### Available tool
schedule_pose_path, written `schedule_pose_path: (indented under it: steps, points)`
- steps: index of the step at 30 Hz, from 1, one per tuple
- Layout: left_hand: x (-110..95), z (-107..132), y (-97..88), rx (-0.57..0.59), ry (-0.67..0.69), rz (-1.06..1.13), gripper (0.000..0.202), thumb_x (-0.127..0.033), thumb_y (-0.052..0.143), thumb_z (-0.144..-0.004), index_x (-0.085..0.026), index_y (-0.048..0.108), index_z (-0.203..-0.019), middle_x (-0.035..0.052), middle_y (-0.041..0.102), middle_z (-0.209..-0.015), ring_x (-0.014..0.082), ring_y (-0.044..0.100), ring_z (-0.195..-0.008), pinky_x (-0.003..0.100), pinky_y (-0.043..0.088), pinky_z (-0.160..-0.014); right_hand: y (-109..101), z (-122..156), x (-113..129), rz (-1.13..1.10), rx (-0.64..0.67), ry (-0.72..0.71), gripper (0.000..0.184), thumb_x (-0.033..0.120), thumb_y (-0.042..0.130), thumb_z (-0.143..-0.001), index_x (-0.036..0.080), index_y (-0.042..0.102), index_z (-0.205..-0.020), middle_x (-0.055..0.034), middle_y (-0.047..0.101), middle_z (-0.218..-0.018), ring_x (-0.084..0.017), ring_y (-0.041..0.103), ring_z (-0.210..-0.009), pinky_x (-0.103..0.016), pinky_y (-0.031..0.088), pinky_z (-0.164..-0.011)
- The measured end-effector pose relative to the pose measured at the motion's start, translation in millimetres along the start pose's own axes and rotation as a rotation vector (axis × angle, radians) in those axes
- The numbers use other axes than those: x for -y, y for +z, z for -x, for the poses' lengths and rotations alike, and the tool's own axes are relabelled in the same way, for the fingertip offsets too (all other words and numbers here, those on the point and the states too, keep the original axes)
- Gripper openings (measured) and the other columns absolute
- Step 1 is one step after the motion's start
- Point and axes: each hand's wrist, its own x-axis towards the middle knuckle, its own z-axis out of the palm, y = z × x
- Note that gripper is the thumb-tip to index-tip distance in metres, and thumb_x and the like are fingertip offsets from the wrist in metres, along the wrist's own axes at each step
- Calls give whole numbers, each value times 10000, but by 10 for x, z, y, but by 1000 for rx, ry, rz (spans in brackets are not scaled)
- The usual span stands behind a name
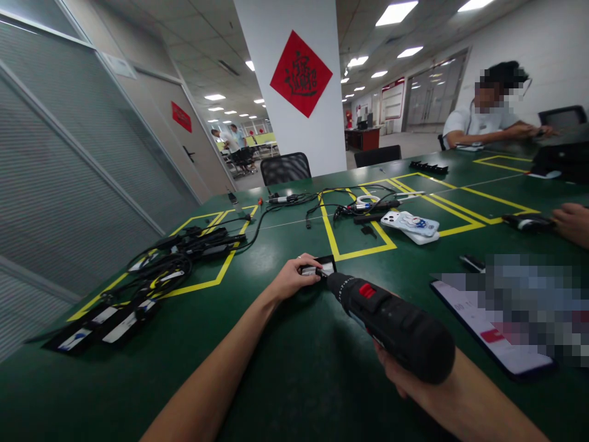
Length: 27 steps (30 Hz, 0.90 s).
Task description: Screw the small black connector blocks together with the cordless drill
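Centrally, a black power drill [391, 319] with a red switch is held by the right hand [396, 374], whose fingers are wrapped around its handle beneath the body. Its nose is aimed forward and leftward at a small black piece [328, 268] with a pale face, laid on the green table [285, 374]. By the left hand [297, 276], the near-left side of that piece is covered, with the thumb and forefinger brought close to the drill's tip; whether the piece is gripped or merely pressed down cannot be told. Farther left, a heap of black cables and labelled parts [184, 252] is spread across yellow tape [225, 268]. Beyond the piece, more leads are strewn, and two pale phones [411, 226] are laid overlapping to their right. Nearer on the right, a flat device with a lit screen [492, 328] is partly hidden by blurring. At the far right, a seat is taken by a person in a white shirt [478, 123].
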Motion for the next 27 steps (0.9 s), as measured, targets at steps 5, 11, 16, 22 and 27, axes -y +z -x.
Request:
schedule_pose_path:
  steps: [5, 11, 16, 22, 27]
  points:
    - [-13, 1, 2, 10, -22, 7, 265, -270, 676, -702, -166, 665, -945, 68, 534, -1076, 181, 535, -956, 296, 423, -840, 30, -6, -2, -13, -18, -6, 689, 143, 623, -635, 329, 480, -1283, 8, 695, -1019, -237, 658, -931, -292, 564, -711]
    - [1, 6, -4, 11, -33, 14, 253, -271, 663, -714, -168, 664, -946, 67, 519, -1105, 181, 528, -977, 295, 421, -855, 25, -2, -29, -27, -10, 2, 645, 155, 611, -649, 318, 502, -1263, 1, 692, -1026, -235, 657, -922, -294, 563, -687]
    - [3, 8, -3, 10, -33, 21, 255, -273, 660, -717, -166, 665, -949, 70, 524, -1095, 181, 528, -970, 297, 422, -855, 19, -10, -15, -29, -16, -32, 714, 130, 630, -618, 351, 478, -1280, 15, 670, -1097, -257, 637, -979, -312, 559, -729]
    - [-7, 8, -2, 7, -50, 4, 276, -310, 660, -712, -171, 666, -950, 72, 528, -1105, 190, 528, -983, 306, 425, -865, 5, -2, 21, -11, -14, -3, 667, 160, 644, -626, 364, 510, -1246, 24, 677, -1085, -268, 634, -991, -330, 561, -747]
    - [4, 7, -1, -6, -32, -4, 268, -298, 666, -707, -173, 670, -943, 72, 537, -1093, 199, 526, -999, 318, 414, -888, -14, -1, 77, 8, -2, 14, 599, 185, 639, -644, 340, 543, -1215, 12, 702, -994, -255, 655, -946, -330, 572, -723]
